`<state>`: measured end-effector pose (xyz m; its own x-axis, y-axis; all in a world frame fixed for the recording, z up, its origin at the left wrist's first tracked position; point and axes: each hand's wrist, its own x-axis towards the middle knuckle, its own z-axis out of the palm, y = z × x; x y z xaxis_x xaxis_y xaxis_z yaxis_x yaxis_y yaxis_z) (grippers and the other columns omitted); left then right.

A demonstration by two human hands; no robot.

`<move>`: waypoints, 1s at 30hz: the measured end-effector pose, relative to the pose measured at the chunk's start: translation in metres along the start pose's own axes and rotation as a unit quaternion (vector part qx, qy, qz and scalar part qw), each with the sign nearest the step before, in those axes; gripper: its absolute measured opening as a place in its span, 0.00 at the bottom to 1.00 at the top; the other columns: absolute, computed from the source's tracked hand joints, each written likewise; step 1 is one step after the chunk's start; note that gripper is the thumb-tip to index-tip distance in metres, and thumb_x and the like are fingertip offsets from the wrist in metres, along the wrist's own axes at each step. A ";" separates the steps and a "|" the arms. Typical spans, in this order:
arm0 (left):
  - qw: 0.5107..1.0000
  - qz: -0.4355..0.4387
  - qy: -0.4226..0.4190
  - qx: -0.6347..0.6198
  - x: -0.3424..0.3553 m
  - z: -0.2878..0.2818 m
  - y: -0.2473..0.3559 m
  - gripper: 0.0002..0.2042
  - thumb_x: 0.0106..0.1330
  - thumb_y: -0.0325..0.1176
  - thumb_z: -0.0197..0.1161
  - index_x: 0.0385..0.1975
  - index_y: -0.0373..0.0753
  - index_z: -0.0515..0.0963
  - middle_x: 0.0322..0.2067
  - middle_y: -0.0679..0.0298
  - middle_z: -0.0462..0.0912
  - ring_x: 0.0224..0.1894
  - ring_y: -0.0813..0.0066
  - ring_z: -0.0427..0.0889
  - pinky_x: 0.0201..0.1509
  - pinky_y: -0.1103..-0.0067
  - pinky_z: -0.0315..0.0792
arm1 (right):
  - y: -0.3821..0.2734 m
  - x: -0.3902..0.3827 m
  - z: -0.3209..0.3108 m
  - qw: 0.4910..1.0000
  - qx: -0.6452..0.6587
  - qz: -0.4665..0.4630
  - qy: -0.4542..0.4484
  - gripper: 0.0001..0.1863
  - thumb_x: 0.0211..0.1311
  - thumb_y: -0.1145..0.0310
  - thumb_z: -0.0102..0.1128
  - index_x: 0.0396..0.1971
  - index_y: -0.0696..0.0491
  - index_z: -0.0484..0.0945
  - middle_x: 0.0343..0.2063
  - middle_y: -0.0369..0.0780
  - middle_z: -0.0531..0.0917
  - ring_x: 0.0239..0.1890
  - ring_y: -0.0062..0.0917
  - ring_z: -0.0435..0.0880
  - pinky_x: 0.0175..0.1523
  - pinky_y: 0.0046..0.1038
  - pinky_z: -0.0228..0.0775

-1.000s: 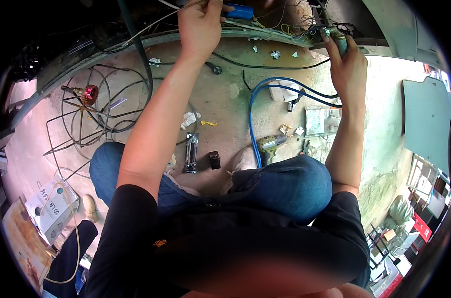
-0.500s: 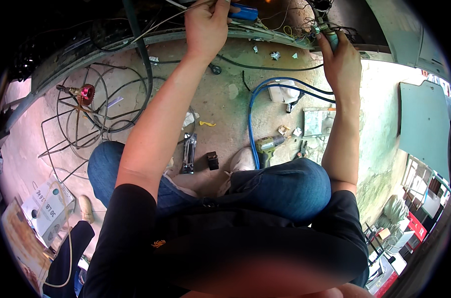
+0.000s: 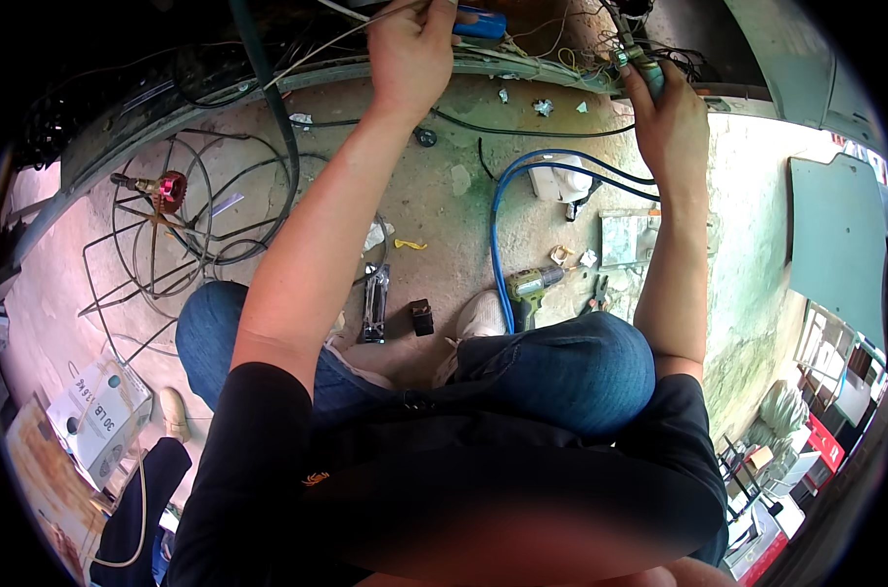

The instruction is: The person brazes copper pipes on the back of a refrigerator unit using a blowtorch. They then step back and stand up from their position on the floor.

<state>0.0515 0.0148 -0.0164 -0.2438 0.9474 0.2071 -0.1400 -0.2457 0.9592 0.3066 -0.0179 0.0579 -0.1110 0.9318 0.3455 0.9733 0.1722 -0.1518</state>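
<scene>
My left hand (image 3: 411,61) is raised to the top edge of the head view, its fingers closed around a blue cylinder (image 3: 482,23), which sticks out to the right of the knuckles. A thin rod (image 3: 328,42) runs from the lower left up to this hand; whether the fingers pinch it too is hidden. Further right, my right hand (image 3: 671,122) grips a greenish handle (image 3: 650,75) with metal fittings at its top, thumb along the left side. Loose thin wires (image 3: 571,61) hang between the hands, under the machine's edge. Paired blue hoses (image 3: 561,159) pass behind my right forearm.
A dark machine frame (image 3: 326,80) spans the top. On the floor lie a coil of black hose (image 3: 209,235), a green drill (image 3: 534,283), pliers (image 3: 598,292), a white bottle (image 3: 559,178) and a small black block (image 3: 421,317). Another person's shoe (image 3: 174,413) shows at lower left.
The whole view has shifted slightly. An orange glow at the top edge no longer shows. Both hands keep the same grips in nearly the same places.
</scene>
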 end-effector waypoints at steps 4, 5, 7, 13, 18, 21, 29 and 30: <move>1.000 0.008 -0.001 0.010 0.001 -0.002 -0.001 0.12 0.77 0.32 0.57 0.51 0.31 0.82 0.39 0.65 0.88 0.33 0.84 0.81 0.35 0.85 0.73 | -0.005 0.000 -0.005 0.999 0.006 0.031 -0.040 0.33 0.70 0.46 0.60 0.51 0.66 0.80 0.38 0.60 0.85 0.43 0.55 0.85 0.47 0.46 0.76; 1.000 0.004 -0.001 0.007 0.001 -0.002 -0.002 0.12 0.77 0.32 0.57 0.51 0.31 0.82 0.39 0.65 0.88 0.33 0.84 0.81 0.35 0.85 0.72 | -0.006 0.000 -0.005 0.999 0.003 0.033 -0.042 0.33 0.70 0.46 0.60 0.51 0.66 0.79 0.38 0.60 0.85 0.43 0.55 0.85 0.47 0.46 0.76; 1.000 0.002 -0.002 0.013 0.000 -0.001 -0.002 0.12 0.77 0.32 0.57 0.51 0.31 0.82 0.39 0.65 0.88 0.33 0.84 0.81 0.35 0.85 0.72 | -0.007 0.000 -0.005 0.998 -0.003 0.038 -0.048 0.33 0.70 0.45 0.59 0.51 0.66 0.79 0.38 0.59 0.85 0.43 0.55 0.85 0.47 0.46 0.76; 1.000 -0.002 -0.006 0.023 -0.001 0.000 0.001 0.13 0.77 0.32 0.57 0.51 0.31 0.82 0.39 0.65 0.88 0.33 0.84 0.80 0.34 0.85 0.72 | -0.006 -0.001 -0.004 0.998 0.001 0.038 -0.042 0.32 0.70 0.45 0.59 0.49 0.65 0.80 0.37 0.58 0.85 0.42 0.55 0.85 0.45 0.46 0.76; 1.000 -0.008 -0.011 0.016 0.000 0.001 0.001 0.13 0.77 0.32 0.57 0.52 0.31 0.82 0.39 0.65 0.88 0.33 0.84 0.80 0.34 0.84 0.71 | -0.006 -0.001 -0.004 0.998 0.003 0.041 -0.045 0.30 0.70 0.45 0.59 0.47 0.63 0.80 0.35 0.58 0.85 0.41 0.56 0.85 0.43 0.47 0.75; 1.000 -0.004 -0.017 0.007 0.000 0.002 -0.002 0.13 0.77 0.32 0.57 0.52 0.31 0.82 0.40 0.65 0.88 0.33 0.84 0.80 0.34 0.84 0.71 | -0.003 -0.004 -0.003 0.999 0.012 0.034 -0.021 0.25 0.70 0.48 0.59 0.42 0.60 0.81 0.32 0.55 0.86 0.37 0.55 0.85 0.42 0.48 0.75; 1.000 0.010 0.025 0.001 -0.001 -0.007 0.003 0.12 0.77 0.32 0.57 0.50 0.32 0.82 0.39 0.65 0.87 0.33 0.84 0.81 0.34 0.84 0.72 | -0.020 -0.039 -0.050 0.986 0.095 0.135 -0.038 0.18 0.69 0.57 0.62 0.39 0.60 0.80 0.23 0.52 0.83 0.28 0.50 0.83 0.36 0.43 0.72; 0.999 0.014 0.028 0.005 -0.001 -0.008 0.006 0.12 0.77 0.32 0.56 0.50 0.32 0.82 0.39 0.65 0.87 0.33 0.84 0.81 0.34 0.84 0.73 | -0.021 -0.043 -0.056 0.980 0.105 0.156 -0.061 0.18 0.69 0.58 0.62 0.40 0.60 0.80 0.22 0.51 0.82 0.26 0.48 0.82 0.35 0.42 0.72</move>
<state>0.0433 0.0111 -0.0128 -0.3008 0.9274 0.2225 -0.1224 -0.2690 0.9553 0.3021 -0.0797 0.0979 0.1492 0.9789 0.1399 0.9020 -0.0768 -0.4248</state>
